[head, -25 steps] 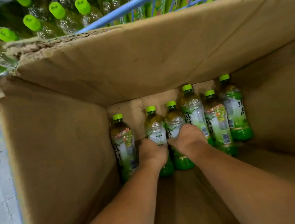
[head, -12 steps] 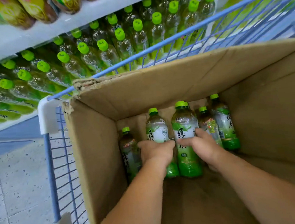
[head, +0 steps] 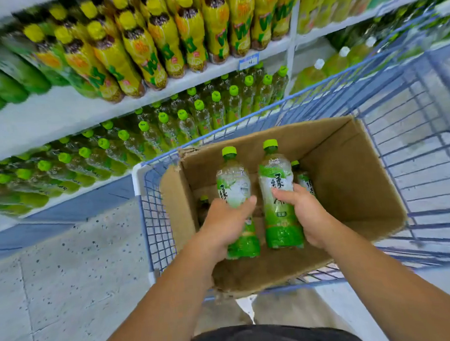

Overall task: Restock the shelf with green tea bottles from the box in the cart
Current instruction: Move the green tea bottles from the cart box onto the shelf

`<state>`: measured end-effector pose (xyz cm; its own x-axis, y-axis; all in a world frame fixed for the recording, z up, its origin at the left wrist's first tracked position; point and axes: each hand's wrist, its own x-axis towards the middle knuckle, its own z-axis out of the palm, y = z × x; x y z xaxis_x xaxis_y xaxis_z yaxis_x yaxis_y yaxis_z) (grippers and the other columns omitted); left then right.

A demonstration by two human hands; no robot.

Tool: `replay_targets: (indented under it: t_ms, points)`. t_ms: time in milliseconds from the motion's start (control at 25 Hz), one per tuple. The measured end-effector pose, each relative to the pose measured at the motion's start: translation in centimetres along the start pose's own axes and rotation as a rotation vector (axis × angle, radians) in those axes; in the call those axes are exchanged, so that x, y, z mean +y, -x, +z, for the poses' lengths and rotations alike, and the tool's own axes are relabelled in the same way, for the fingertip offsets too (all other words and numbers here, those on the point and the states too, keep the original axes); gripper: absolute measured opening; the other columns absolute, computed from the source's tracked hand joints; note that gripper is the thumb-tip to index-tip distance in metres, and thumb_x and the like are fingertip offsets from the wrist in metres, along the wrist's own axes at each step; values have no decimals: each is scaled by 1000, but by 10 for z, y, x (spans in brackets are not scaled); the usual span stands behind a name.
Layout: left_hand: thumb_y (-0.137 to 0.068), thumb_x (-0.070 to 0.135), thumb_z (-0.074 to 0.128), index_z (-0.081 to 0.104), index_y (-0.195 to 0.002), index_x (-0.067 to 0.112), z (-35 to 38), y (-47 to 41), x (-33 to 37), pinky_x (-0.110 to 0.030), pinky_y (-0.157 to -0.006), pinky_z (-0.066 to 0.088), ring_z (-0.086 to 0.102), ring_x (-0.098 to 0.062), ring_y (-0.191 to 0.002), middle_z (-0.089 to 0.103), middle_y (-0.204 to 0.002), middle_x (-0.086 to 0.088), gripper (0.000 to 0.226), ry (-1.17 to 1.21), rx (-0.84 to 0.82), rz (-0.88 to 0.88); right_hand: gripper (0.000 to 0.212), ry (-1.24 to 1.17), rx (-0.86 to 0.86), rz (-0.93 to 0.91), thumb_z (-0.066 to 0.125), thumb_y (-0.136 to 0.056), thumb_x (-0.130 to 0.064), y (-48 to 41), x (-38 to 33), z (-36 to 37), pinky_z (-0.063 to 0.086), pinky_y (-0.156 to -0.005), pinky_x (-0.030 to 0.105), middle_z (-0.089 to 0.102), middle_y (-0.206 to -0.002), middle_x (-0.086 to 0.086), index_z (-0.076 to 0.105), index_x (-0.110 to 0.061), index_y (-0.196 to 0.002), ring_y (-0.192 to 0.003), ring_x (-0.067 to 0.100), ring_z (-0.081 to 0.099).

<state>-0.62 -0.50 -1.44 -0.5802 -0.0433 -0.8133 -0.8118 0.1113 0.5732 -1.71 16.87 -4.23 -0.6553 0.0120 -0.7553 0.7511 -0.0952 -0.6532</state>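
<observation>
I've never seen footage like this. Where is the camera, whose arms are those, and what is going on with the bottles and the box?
There is no machine here: a person wears a wide-angle camera on the head, so you look forward and down along their two bare arms.

The left hand grips one clear plastic green tea bottle with a lime-green cap; the right hand grips a second green tea bottle. Both bottles are upright and held over the open brown cardboard box, which sits inside a blue wire shopping cart. A few more bottles are partly visible deeper in the box.

Beyond the cart, a white store shelf carries rows of similar green-capped bottles on the lower level, and yellow-wrapped bottles on the level above. The floor is pale speckled tile.
</observation>
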Motion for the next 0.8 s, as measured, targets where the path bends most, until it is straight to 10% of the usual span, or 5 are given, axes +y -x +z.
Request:
replay_targets:
  t_ms: [280, 640, 800]
  points:
    - [-95, 45, 66, 51, -125, 23, -80, 76, 32, -35, -95, 49, 59, -18, -112, 61, -122, 8, 40, -109, -108, 211, 39, 47, 73, -213, 75, -86, -28, 88, -48, 55, 59, -82, 50, 73, -108, 11, 62, -17, -121, -95, 30, 72]
    - [-77, 33, 87, 55, -117, 23, -171, 122, 51, -33, -72, 57, 69, -10, -87, 70, -99, 9, 53, -79, 179, 438, 39, 224, 146, -454, 81, -76, -35, 150, -85, 122, 55, -63, 32, 72, -97, -4, 59, -33, -109, -77, 10, 72]
    - [-67, 41, 90, 58, -118, 19, -201, 153, 40, -46, -85, 59, 70, -17, -93, 72, -104, 3, 64, -39, 287, 505, 35, 294, 70, -538, 80, -79, -34, 167, -91, 160, 51, -62, 27, 70, -97, -11, 57, -38, -104, -77, 3, 69]
